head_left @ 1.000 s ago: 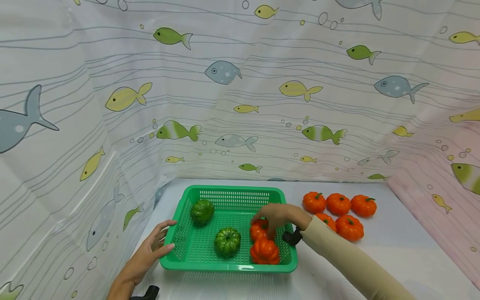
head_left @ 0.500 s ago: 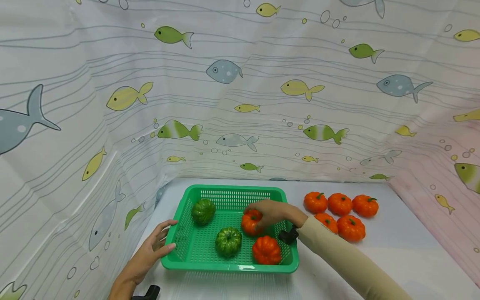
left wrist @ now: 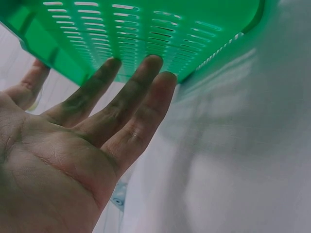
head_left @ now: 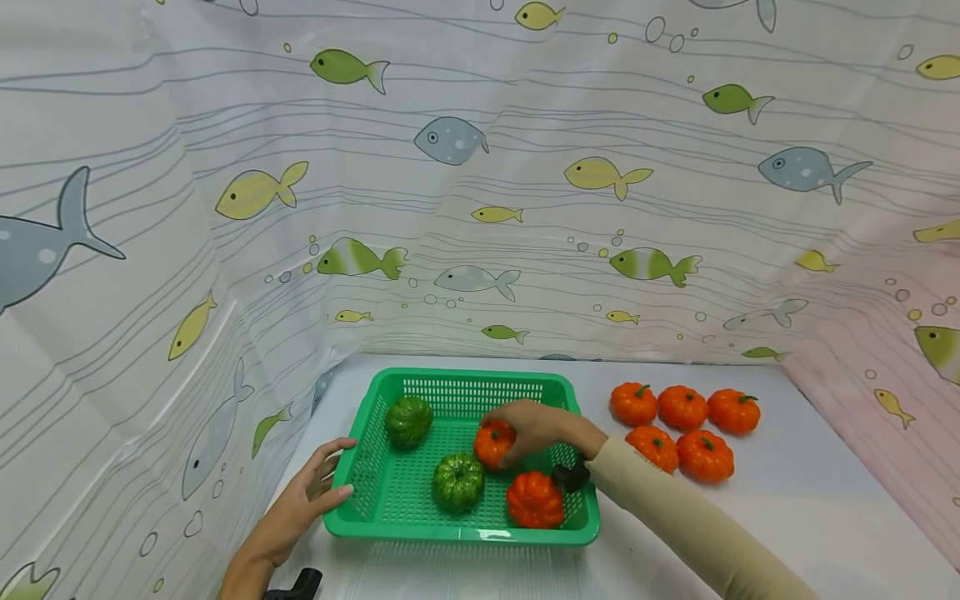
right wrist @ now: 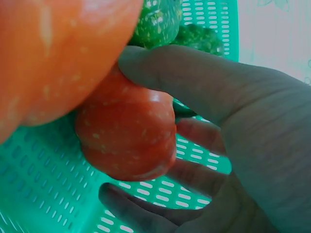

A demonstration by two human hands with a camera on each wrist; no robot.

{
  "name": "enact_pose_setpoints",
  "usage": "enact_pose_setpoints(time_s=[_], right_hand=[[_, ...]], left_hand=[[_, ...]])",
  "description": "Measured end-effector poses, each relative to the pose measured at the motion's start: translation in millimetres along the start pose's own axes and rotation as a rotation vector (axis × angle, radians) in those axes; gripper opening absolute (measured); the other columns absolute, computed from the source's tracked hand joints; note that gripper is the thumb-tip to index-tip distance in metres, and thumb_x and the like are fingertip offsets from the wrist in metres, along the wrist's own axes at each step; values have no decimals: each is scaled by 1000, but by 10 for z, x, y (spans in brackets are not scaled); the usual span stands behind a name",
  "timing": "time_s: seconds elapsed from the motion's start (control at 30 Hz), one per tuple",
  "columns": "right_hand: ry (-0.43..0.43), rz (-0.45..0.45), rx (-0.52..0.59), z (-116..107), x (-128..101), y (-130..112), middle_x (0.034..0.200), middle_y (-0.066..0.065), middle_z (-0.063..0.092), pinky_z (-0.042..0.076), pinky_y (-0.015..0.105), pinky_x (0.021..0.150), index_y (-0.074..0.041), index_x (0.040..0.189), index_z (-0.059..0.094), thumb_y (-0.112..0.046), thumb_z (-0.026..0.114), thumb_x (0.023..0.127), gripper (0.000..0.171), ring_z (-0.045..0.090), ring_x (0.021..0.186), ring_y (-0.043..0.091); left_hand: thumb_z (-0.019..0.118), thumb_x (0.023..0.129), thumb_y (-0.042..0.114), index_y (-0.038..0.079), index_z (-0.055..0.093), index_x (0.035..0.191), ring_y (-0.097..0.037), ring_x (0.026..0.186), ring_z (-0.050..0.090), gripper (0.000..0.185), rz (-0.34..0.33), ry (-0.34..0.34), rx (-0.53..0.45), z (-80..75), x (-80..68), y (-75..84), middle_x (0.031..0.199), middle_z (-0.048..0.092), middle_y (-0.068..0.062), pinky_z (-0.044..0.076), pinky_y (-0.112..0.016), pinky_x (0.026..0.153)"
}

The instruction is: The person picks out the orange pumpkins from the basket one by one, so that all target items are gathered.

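Right hand (head_left: 542, 427) grasps small orange plastic pumpkin (head_left: 494, 443) inside green slotted plastic basket (head_left: 461, 381), seemingly just above floor; left hand (head_left: 309, 493) flat, fingers straight against basket wall. Basket holds one more orange pumpkin (head_left: 534, 499), two green pumpkins (head_left: 457, 482). Five orange pumpkins (head_left: 678, 407) left on white tabletop (head_left: 810, 500)

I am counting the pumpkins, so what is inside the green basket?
Inside the green basket: two green pumpkins, one orange pumpkin, and another in the right hand, partly covered.
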State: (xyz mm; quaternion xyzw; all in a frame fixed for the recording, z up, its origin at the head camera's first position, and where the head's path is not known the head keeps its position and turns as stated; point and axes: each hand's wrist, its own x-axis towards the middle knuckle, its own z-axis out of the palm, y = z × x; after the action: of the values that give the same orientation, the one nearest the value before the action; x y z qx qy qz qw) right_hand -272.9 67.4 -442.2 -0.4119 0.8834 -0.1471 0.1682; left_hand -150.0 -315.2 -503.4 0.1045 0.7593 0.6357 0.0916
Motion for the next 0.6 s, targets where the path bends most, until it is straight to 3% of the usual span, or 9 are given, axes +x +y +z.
enact_pose_setpoints(time_s=[0.3,0.6], right_hand=[[80,36,26,-16,-64,-89,128,2,53,48,28,83,-8,138,47,-34,77,79,71,51,104,13],[208,25,10,-133,-190,-146,132,3,51,49,29,84,-12,138,47,-36,76,79,70,51,107,15]], left_hand=[[52,98,15,29,29,147,-48,140,7,56,-20,2,7,6,-8,0,155,14,-8,16,-68,106],[52,98,16,28,29,148,-49,140,8,56,-10,6,17,4,-3,10,156,13,-8,17,-68,106]])
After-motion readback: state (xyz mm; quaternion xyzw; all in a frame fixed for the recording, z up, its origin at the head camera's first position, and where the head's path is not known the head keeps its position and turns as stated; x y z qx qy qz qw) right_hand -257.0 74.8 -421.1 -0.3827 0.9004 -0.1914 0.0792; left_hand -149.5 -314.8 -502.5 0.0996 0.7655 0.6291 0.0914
